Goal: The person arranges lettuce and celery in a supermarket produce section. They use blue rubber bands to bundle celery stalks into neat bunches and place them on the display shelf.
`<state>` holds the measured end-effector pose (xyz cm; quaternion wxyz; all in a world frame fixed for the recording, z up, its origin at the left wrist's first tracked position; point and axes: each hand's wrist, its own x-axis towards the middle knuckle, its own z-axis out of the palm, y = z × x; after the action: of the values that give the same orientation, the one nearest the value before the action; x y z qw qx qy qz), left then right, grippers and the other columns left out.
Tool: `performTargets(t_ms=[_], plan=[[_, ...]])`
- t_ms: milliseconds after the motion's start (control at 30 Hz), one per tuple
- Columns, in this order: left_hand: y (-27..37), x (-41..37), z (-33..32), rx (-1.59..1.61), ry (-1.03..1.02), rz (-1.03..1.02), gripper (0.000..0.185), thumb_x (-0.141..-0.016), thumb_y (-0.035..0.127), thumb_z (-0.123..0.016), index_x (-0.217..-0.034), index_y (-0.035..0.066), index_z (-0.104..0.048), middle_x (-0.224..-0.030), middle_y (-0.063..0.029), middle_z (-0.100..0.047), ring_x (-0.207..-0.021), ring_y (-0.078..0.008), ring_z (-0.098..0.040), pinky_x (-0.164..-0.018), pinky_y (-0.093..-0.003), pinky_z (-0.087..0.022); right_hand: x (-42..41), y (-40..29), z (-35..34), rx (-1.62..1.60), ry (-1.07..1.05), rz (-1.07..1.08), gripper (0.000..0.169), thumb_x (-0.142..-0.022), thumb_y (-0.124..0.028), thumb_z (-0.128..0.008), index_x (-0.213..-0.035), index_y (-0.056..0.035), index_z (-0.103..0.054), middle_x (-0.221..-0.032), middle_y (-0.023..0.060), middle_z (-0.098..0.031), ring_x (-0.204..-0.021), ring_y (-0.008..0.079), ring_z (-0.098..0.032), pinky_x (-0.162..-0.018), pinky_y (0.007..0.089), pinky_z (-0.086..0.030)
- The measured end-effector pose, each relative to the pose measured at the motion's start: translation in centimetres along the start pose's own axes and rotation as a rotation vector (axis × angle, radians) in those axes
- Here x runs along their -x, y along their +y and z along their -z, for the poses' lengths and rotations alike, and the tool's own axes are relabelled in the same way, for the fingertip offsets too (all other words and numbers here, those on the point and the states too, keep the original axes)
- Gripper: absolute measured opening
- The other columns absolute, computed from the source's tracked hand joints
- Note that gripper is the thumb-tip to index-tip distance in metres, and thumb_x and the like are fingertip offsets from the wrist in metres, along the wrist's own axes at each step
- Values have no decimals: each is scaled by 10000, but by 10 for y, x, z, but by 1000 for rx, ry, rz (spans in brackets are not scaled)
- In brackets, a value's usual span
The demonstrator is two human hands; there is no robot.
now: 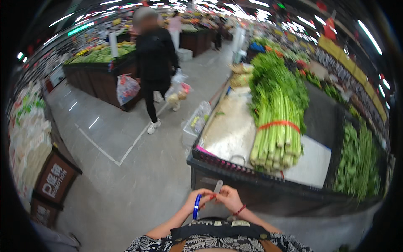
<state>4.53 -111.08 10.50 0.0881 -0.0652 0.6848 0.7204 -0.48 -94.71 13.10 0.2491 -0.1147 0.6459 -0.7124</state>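
Observation:
My left hand [201, 197] and my right hand [228, 197] meet at their fingertips in front of my body. Pinched between them is a small flat grey implement [218, 186], its rounded end pointing up and away. A bit of red [213, 196] shows at the fingertips; whether it belongs to the implement I cannot tell. Around my left wrist sits a blue ring-shaped band [196, 207], and a red braided bracelet [240, 210] circles the right one. Just beyond my hands, a large bunch of celery [278, 138], bound with a red band [278, 124], lies on a display stand [233, 181].
Leafy greens and long thin green stalks [365, 160] lie at the stand's right. A clear plastic container [196, 121] is beside its left edge. A person in black [156, 60] carrying plastic bags is in the aisle [104, 135]. Wrapped produce [31, 126] fills the left stand.

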Motion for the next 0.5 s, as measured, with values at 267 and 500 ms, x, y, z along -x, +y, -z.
performTargets(t_ms=[267,500], plan=[[49,-3,-23,191,-84,-112,200,-892,171,-542,-991,0,-575,-749,-44,-599,-457,-54,-441,-452,-208,-416,27,-39,22,119,-33,55,52,-801,-20,-581,-824,15,-551,-724,54,-617,-650,103,-596,-539,248,-469],[73,-44,-51,501,-313,-61,227,-898,180,-534,-890,-44,-573,-540,-32,-474,-429,-75,-380,-456,-221,-352,47,-63,65,-201,-185,-40,174,-852,-66,-528,-1015,-8,-535,-736,50,-592,-662,157,-606,-580,289,-467]])
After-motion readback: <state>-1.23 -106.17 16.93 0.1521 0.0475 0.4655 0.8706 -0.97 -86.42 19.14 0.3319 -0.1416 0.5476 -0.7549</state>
